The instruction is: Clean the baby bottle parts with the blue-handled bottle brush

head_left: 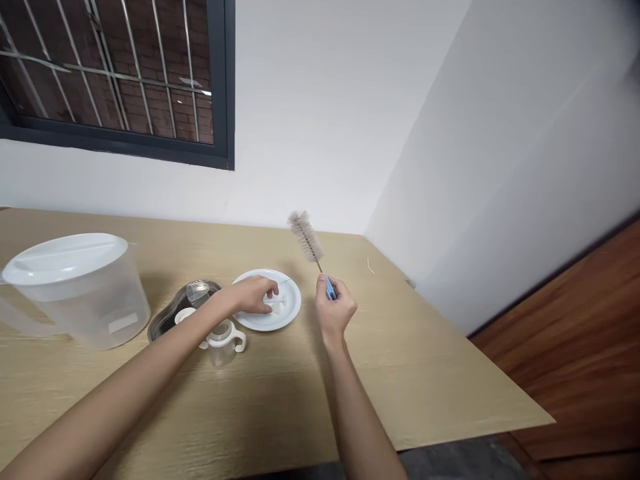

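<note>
My right hand (336,305) is closed round the blue handle of a bottle brush (306,237), its pale bristles pointing up and away. Over a white plate (295,313) reaches my left hand (254,294), fingers bent and apart. Small clear or whitish pieces (278,305) lie on the plate by its fingertips, too small to name. A thin line beside the fingers cannot be made out. Under my left forearm stands a clear baby-bottle body with white handles (223,343). Partly hidden behind that arm is a metal kidney dish (167,313) holding a small clear cup (197,291) and a white part.
A large translucent lidded pitcher (95,293) stands at the left of the wooden table (430,373). A small thin pale piece (371,266) lies near the right wall. A barred window (115,73) is above the table's far left.
</note>
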The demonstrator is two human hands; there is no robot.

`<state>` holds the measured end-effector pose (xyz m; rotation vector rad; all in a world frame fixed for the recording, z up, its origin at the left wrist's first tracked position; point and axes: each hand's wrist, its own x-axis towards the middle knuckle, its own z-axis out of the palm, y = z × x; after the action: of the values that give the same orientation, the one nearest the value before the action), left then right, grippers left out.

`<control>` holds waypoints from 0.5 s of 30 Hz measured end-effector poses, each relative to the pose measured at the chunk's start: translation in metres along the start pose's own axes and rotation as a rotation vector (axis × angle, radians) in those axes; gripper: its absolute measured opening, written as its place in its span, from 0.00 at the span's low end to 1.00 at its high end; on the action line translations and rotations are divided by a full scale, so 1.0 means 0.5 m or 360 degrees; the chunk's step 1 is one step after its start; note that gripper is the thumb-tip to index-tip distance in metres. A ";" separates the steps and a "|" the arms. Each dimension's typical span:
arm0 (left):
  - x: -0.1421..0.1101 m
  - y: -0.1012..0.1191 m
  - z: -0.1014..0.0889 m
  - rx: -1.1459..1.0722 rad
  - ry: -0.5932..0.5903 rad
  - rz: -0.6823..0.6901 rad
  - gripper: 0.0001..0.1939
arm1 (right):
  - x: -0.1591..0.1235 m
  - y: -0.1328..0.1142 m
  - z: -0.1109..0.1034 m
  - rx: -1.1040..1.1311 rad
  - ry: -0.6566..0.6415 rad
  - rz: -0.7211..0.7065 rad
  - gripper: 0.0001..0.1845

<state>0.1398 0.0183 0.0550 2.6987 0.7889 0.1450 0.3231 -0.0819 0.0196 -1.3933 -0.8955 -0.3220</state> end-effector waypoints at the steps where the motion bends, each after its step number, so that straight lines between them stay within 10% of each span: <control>1: 0.014 0.002 0.005 0.0034 -0.0039 0.0012 0.23 | 0.001 -0.001 -0.001 0.0002 0.0005 0.0008 0.19; 15: 0.090 0.024 0.019 0.0443 -0.0233 0.0057 0.25 | 0.003 -0.010 -0.007 0.0091 -0.0045 0.0085 0.17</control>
<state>0.1857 0.0301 0.0502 2.9420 0.7663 -0.1651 0.3219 -0.0855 0.0242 -1.3696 -0.8828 -0.2351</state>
